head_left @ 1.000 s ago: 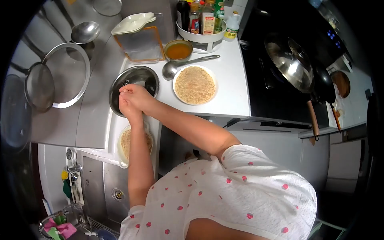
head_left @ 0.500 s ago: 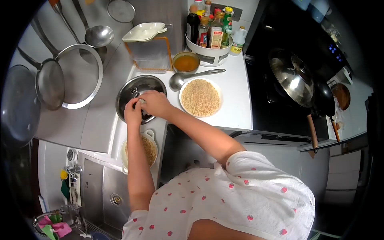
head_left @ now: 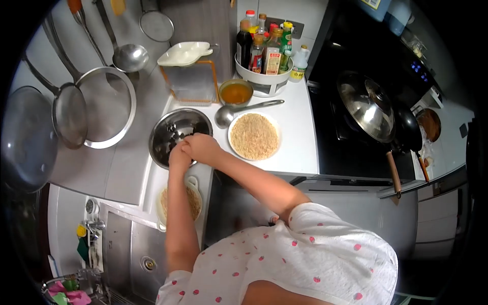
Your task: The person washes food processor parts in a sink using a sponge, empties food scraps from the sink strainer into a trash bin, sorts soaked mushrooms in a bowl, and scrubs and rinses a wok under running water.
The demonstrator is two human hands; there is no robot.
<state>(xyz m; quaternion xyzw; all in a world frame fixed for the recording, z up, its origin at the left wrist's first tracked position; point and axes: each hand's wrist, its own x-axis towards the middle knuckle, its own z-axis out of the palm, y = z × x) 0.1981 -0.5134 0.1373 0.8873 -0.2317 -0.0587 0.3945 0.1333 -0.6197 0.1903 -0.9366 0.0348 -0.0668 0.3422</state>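
A steel bowl (head_left: 161, 127) with dark pieces in its bottom stands on the counter. Over its near rim my left hand (head_left: 179, 157) and my right hand (head_left: 203, 149) meet, fingers pinched together. Whatever lies between the fingertips is hidden. To the right of the bowl is a white plate heaped with pale grain (head_left: 255, 136). A ladle (head_left: 223, 116) rests just behind that plate. Below my left hand, partly covered by the forearm, sits a cream two-handled dish (head_left: 193, 181) that also holds grain.
Behind the ladle stands a bowl of orange-brown liquid (head_left: 236, 93), beside a clear container (head_left: 193, 84). A rack of bottles (head_left: 264, 76) is at the back. On the right, a lidded pan (head_left: 366, 107) sits on the stove; a sink (head_left: 118, 244) lies at lower left.
My hands have drawn closer together near the bowl's near rim. A small pale thing seen between the fingers before is now out of sight. The whole view has shifted slightly.
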